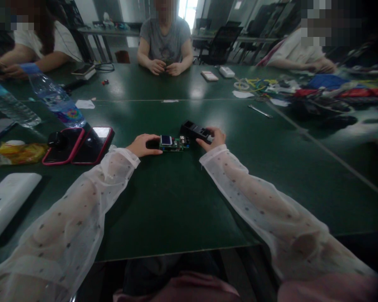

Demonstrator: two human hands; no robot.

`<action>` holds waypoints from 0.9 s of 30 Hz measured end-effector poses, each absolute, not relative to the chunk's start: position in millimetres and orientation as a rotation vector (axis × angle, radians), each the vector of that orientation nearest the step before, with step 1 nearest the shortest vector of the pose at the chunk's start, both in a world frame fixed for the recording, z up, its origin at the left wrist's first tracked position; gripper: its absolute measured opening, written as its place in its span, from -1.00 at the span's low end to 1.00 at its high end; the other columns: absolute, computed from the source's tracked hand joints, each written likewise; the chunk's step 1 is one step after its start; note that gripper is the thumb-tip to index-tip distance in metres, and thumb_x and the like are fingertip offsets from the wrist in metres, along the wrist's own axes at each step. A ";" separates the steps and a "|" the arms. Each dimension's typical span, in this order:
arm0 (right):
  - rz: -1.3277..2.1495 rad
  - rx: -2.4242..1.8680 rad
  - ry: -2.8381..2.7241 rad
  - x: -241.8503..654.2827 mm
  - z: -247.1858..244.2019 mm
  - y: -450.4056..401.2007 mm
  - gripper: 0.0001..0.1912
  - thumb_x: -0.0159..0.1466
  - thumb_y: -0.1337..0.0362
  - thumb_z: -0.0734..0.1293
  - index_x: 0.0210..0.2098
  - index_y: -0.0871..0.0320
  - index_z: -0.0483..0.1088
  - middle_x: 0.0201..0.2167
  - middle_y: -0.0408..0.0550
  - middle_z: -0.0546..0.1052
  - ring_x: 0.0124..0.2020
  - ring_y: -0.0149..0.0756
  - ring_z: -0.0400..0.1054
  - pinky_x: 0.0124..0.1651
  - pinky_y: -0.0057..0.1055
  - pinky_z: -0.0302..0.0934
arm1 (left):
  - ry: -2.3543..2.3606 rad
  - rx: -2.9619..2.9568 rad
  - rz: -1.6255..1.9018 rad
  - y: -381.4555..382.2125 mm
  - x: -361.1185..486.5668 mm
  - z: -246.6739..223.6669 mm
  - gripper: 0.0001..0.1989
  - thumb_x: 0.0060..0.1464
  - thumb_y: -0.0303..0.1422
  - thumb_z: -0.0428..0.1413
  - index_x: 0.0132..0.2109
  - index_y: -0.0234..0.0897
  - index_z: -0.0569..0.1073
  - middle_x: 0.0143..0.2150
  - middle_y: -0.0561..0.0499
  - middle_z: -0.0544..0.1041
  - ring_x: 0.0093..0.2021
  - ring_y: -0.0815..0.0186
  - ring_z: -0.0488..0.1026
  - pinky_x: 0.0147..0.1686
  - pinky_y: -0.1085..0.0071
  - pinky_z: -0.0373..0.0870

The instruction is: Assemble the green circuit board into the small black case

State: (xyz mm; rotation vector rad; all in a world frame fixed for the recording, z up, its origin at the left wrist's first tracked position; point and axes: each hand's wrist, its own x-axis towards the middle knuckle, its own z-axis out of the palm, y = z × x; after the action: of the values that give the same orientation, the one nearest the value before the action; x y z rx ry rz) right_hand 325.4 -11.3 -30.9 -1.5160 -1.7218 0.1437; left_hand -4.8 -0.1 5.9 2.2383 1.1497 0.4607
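Note:
A small green circuit board (176, 145) with a little screen lies near the middle of the dark green table. My left hand (145, 145) grips its left end between thumb and fingers. Just behind the board and to its right is a black plastic case (193, 130), lying at a slant. My right hand (213, 139) has its thumb and fingers around the near right end of that case. The case's left end sits close to the board's right end; whether they touch I cannot tell. Sheer white sleeves with dark stars cover both forearms.
Two phones (93, 144) in pink cases, a yellow packet (19, 152), a white power bank (9, 205) and water bottles (55, 100) stand or lie on the left. A wrench (260, 111) and a heap of cables (302, 90) are at right. Three people sit around the table (164, 209).

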 end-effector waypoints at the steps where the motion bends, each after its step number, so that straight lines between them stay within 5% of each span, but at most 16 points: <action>1: 0.148 -1.525 -1.723 325.9 -30.6 -11.4 -0.44 0.10 0.06 0.43 0.04 0.06 0.30 -0.05 0.11 0.41 -0.01 0.09 0.32 0.13 0.23 0.14 | 1.148 2.237 0.463 0.0 -5.0 5.9 -0.36 -0.04 0.04 0.22 0.14 -0.16 0.41 0.14 -0.11 0.48 0.18 0.02 0.34 0.21 -0.07 0.12; 27: 0.205 -1.213 -1.906 274.2 -8.2 -51.9 -0.43 0.26 -0.03 0.27 0.19 0.03 0.19 0.08 0.10 0.35 0.12 0.04 0.23 0.14 0.07 0.23 | 1.007 1.942 0.641 0.2 -5.0 -2.2 -0.29 -0.13 -0.20 0.34 0.17 -0.28 0.36 0.18 -0.22 0.46 0.22 0.07 0.39 0.28 -0.03 0.17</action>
State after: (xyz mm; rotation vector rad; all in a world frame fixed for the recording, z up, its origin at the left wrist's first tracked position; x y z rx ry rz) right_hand 274.2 -51.9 -8.2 -1.2128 -1.9064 0.2051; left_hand -5.0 0.2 -2.2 1.9419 1.0070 0.6407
